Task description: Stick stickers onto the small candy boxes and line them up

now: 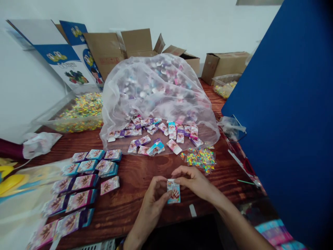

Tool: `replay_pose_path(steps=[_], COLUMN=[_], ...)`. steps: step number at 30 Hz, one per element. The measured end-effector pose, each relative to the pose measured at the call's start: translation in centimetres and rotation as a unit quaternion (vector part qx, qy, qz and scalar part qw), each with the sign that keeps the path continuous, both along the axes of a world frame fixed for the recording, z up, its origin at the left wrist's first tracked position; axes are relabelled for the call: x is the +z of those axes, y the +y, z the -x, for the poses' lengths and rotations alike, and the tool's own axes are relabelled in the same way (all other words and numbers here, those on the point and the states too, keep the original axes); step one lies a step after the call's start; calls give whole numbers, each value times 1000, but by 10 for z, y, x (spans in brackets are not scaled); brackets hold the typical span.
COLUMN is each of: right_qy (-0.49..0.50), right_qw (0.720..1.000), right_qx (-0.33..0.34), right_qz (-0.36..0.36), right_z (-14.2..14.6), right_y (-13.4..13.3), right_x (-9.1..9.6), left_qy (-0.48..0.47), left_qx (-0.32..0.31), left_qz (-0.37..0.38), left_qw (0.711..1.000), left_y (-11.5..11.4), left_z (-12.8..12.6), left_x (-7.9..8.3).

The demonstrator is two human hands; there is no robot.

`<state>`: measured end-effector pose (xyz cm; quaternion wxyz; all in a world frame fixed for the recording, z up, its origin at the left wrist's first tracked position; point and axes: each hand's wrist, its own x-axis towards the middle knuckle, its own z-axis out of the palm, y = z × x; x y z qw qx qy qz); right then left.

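Note:
Both my hands hold one small printed box [173,192] over the brown wooden table [135,173]. My left hand [153,201] grips its left side and lower edge, fingers curled. My right hand [194,182] pinches its top right corner. Just beyond the hands lies a small clear packet of coloured candy [201,158]. A big clear plastic bag [158,93] full of flat little boxes spills several of them onto the table [156,135]. Filled boxes [85,180] lie in rows at my left.
A clear tub of coloured candy [78,111] stands at back left, another tub [225,85] at back right. Cardboard cartons [137,43] line the wall. A blue board [286,114] rises at the right. A white plastic bag [39,144] and yellow things [7,177] lie at far left.

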<state>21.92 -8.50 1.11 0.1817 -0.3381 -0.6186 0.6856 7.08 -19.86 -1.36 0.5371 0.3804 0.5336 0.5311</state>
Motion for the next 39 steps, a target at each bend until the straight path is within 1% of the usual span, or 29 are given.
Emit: replay_pose_path(steps=[2, 7, 10, 12, 15, 17, 21, 25, 28, 30, 31, 35, 37, 39], right_qy=[-4, -43, -61, -69, -73, -81, -89, -64, -54, -61, -67, -73, -54, -25], right_qw=[1000, 999, 997, 995, 994, 993, 980, 963, 949, 949, 953, 974, 978, 978], right_qx=[4, 6, 13, 19, 29, 36, 51, 83, 93, 81, 64, -3, -12, -11], right_qz=[16, 1, -35, -65, -72, -81, -172, -249, -295, -298, -287, -214, -201, -205], right_z=[0, -1, -2, -3, -4, -4, -5, -8, -11, -13, -14, -15, -15, -15], right_y=[1, 2, 3, 4, 4, 5, 5, 3, -3, -8, -11, -20, -23, -24], right_x=[1, 6, 5, 4, 1, 0, 7, 17, 18, 14, 11, 1, -2, -2], left_qy=[-1, 20, 36, 51, 72, 76, 65, 67, 44, 8, -11, -64, -77, -82], left_qx=[-2, -15, -30, -25, -16, -22, -26, 4, 23, 14, 7, 2, -3, -12], left_qz=[1, 5, 11, 10, 6, 4, 3, 7, 6, 20, 30, 60, 63, 63], left_qw=[1000, 1000, 999, 998, 997, 997, 998, 998, 999, 1000, 999, 996, 995, 995], left_y=[1, 1, 0, 0, 0, 0, 1, 1, 1, 0, -1, -3, -3, -4], left_z=[0, 0, 1, 2, 3, 3, 3, -1, -4, -5, -6, -7, -6, -5], left_x=[1, 8, 9, 8, 7, 8, 11, 11, 8, 5, 4, 3, 4, 5])
